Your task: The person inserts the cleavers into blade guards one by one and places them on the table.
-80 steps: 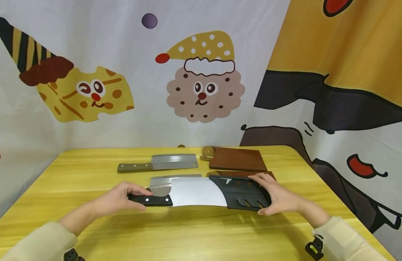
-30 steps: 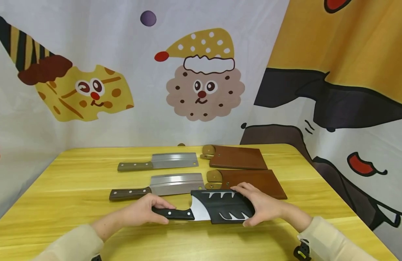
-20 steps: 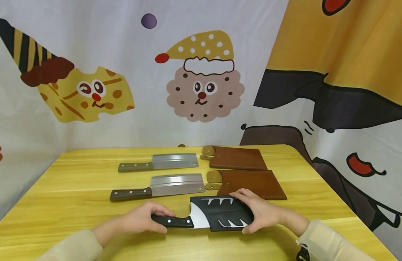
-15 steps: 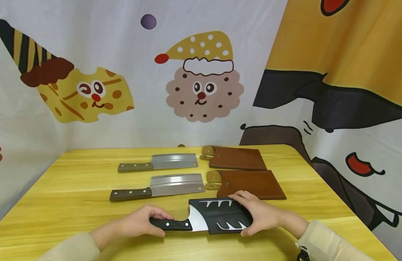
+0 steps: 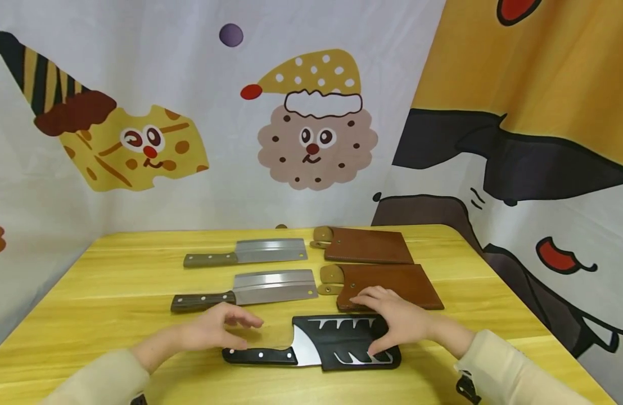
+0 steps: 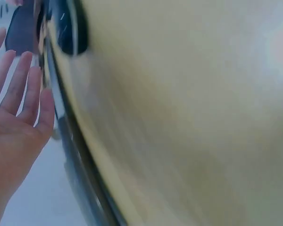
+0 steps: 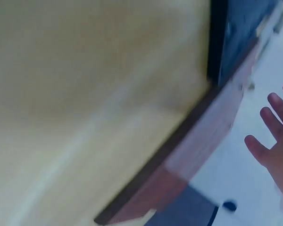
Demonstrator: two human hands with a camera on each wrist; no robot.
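Apparently the black-handled knife [image 5: 261,355] lies flat on the table [image 5: 261,388], its blade mostly inside the black sheath [image 5: 359,342], with a white strip of blade bare beside the handle. Our left hand [image 5: 215,327] hovers just above the handle, fingers loosely spread and pinching nothing. Our right hand [image 5: 392,316] arches over the sheath, fingers spread and thumb apart; whether the thumb tip brushes the sheath, we can't tell.

We'd watch that thumb: if it catches, the sheath could be dragged off line. Should the fit be loose, lifting by the sheath alone might let the blade slide out, and a finger set on the bare strip could be cut. Our left knuckles are also near the dark-handled cleaver [image 5: 276,286], so a careless sweep might knock it.

Half a second ago we had the handle pinched and the sheath gripped; now both are released, lying slightly closer to us, the bare strip about as wide. Beyond, the dark-handled cleaver, the nearer brown sheath [image 5: 397,284], the green-handled cleaver [image 5: 271,251] and the farther brown sheath [image 5: 369,245] haven't moved, in front of the cartoon curtain [image 5: 190,56].
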